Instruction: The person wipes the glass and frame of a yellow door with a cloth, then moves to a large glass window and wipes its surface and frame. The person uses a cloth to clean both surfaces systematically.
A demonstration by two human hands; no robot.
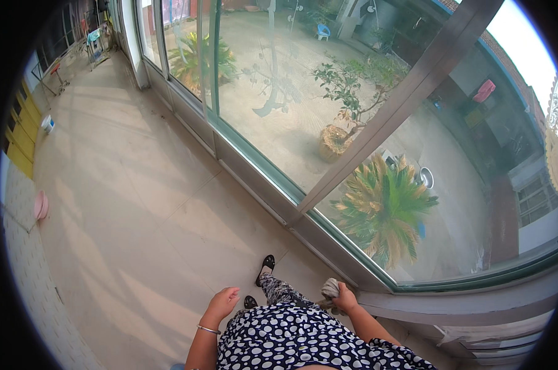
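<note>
In my right hand is a bunched greyish cloth, gripped beside the low frame under the window. The cloth seems apart from the glass. My left hand hangs over the tiled floor with its fingers curled together, and nothing shows in it. A metal bangle circles the left wrist. Ahead and to the right stands the large glass window wall, set in metal frames. Some smeary marks show on the glass.
A window ledge runs along the lower right. On the left are a pink basin by the wall, a white bucket and yellow doors. Beyond the glass are a potted tree and a cycad.
</note>
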